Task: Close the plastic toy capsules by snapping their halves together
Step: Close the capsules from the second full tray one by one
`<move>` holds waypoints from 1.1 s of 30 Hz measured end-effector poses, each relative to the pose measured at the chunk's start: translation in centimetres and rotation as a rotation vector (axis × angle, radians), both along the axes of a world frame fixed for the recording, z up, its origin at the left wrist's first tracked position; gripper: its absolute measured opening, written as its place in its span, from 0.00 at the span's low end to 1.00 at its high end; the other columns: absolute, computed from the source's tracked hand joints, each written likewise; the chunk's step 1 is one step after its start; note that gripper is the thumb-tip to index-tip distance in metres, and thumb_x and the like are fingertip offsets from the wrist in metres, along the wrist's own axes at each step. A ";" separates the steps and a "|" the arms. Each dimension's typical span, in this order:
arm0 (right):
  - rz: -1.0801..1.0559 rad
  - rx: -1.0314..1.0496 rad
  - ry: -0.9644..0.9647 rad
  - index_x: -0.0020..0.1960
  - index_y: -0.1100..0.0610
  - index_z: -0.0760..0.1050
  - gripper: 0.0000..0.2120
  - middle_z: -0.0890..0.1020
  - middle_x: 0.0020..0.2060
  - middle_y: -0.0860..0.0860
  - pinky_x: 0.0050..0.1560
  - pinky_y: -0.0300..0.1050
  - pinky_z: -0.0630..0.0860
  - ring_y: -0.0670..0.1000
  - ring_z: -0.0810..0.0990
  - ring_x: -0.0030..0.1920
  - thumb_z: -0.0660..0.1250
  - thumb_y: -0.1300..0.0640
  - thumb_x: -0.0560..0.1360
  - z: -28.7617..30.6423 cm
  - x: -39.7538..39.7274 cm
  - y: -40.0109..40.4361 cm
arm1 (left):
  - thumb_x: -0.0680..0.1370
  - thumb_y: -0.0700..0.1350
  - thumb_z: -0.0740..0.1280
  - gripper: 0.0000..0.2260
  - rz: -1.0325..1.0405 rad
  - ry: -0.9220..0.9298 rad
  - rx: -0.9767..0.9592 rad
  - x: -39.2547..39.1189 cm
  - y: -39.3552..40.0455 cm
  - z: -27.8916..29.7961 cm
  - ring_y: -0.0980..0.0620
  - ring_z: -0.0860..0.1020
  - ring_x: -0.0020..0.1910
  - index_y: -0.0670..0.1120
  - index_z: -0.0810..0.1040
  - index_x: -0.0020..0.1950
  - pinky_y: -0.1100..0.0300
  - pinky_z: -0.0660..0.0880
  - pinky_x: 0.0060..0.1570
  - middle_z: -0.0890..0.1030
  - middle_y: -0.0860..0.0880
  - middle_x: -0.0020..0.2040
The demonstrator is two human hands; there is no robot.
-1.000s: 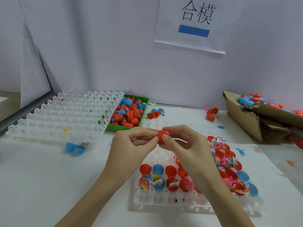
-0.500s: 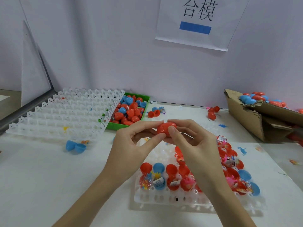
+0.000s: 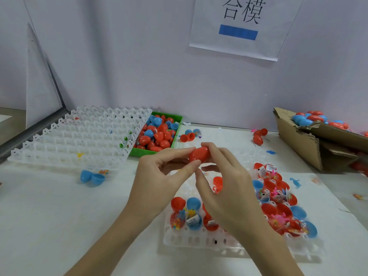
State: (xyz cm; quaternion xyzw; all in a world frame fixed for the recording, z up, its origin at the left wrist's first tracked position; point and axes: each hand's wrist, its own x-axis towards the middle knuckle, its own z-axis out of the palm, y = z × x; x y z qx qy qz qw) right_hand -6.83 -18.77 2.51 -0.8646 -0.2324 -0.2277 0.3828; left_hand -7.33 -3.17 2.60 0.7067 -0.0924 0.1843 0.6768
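— What's over on the left?

— A clear plastic grid tray with scalloped cells (image 3: 79,140), tilted, one edge resting on a shallow green plastic bin (image 3: 178,118) heaped with glossy red and blue egg-shaped capsules. In front of it, an opened blue plastic capsule (image 3: 92,177) lies on the white table (image 3: 39,216).

— And the hands?

— The left hand (image 3: 157,182) pinches one end of a smooth red egg-shaped plastic capsule (image 3: 199,154) between thumb and forefinger; the right hand (image 3: 229,186) curls its fingers over the other end. Its halves meet at a visible seam, held in the air above a second clear plastic cell tray (image 3: 199,242) holding open red and blue halves with toys and small printed packets, unreadable.

— Any writing?

— A white paper sign on the wall (image 3: 242,26) reads "合模" above a blue bar. Far right, a torn brown cardboard box (image 3: 294,140) holds more capsules.
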 end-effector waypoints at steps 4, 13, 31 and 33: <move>-0.102 -0.074 -0.069 0.65 0.57 0.77 0.21 0.80 0.52 0.49 0.45 0.22 0.71 0.43 0.78 0.42 0.76 0.57 0.74 0.3 0.0 0.0 | 0.72 0.41 0.79 0.12 -0.067 0.109 -0.080 -0.4 -0.4 0.3 0.57 0.87 0.50 0.53 0.89 0.53 0.71 0.79 0.49 0.89 0.54 0.47; -0.110 -0.091 -0.053 0.59 0.58 0.79 0.11 0.79 0.46 0.46 0.43 0.29 0.76 0.45 0.77 0.42 0.73 0.62 0.76 0.0 -0.3 0.0 | 0.70 0.47 0.80 0.11 -0.040 0.240 -0.110 -0.7 -1.0 0.2 0.56 0.87 0.47 0.48 0.88 0.52 0.69 0.80 0.47 0.89 0.52 0.45; 0.044 0.196 -0.097 0.67 0.52 0.77 0.22 0.82 0.56 0.43 0.58 0.29 0.74 0.41 0.81 0.56 0.73 0.48 0.76 0.2 -0.2 0.2 | 0.74 0.47 0.67 0.19 -0.457 0.590 -0.688 0.0 -1.0 1.4 0.44 0.86 0.43 0.33 0.85 0.55 0.53 0.85 0.46 0.85 0.37 0.48; 0.033 0.152 -0.061 0.65 0.50 0.78 0.20 0.81 0.54 0.41 0.57 0.27 0.74 0.40 0.80 0.55 0.70 0.45 0.75 0.3 -0.1 0.0 | 0.75 0.50 0.67 0.18 -0.407 0.564 -0.605 0.0 -1.1 1.2 0.44 0.87 0.45 0.37 0.87 0.51 0.53 0.85 0.43 0.87 0.38 0.50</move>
